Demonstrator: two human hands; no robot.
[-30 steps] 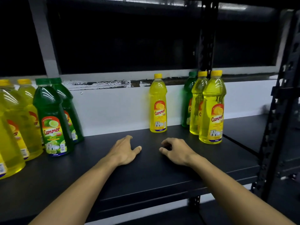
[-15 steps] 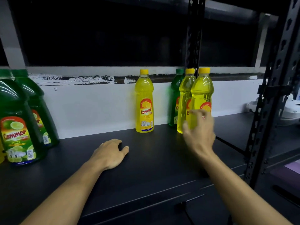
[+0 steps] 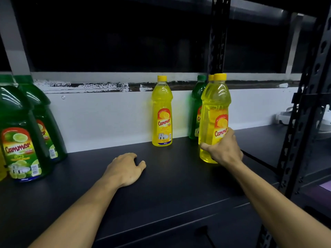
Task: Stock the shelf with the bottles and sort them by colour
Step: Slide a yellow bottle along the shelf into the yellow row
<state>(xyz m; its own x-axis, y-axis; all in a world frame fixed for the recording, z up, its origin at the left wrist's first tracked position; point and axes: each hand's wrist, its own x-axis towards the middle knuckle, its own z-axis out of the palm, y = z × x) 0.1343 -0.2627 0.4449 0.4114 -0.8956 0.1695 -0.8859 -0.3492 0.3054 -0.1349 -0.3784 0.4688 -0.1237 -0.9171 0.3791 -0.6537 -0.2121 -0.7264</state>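
Note:
My right hand (image 3: 223,149) grips the lower body of a yellow bottle (image 3: 215,108) standing at the right of the black shelf (image 3: 170,194). Behind it a second yellow bottle's cap (image 3: 211,77) peeks out, and a green bottle (image 3: 197,104) stands against the white back wall. Another yellow bottle (image 3: 162,111) stands alone at the middle back. Two green bottles (image 3: 19,140) (image 3: 44,119) stand at the left. My left hand (image 3: 125,169) rests on the shelf, fingers loosely curled and holding nothing.
A black perforated upright (image 3: 304,104) frames the shelf's right side, with another post (image 3: 217,36) behind the bottles. A white object (image 3: 286,117) lies on the neighbouring shelf at far right. A sliver of yellow bottle (image 3: 1,169) shows at the left edge.
My right hand reached from the shelf to the front yellow bottle on the right and closed around it. The view shifted right. My left hand stayed put.

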